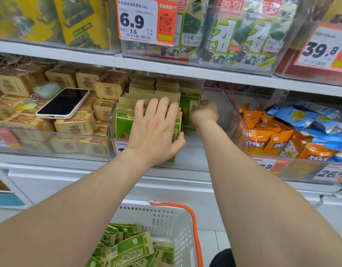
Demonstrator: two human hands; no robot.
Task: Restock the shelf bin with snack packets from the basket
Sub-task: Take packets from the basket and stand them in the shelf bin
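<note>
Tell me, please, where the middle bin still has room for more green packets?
The bare patch is on the right of the bin, between the green packets and its clear right wall; the right hand reaches in there. The left side is packed tight under the left hand. The neighbouring tan packets and orange packets leave no gap.

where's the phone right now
In the head view the phone lies screen up on the tan packets at the left of the picture, just left of the green packets.
</note>
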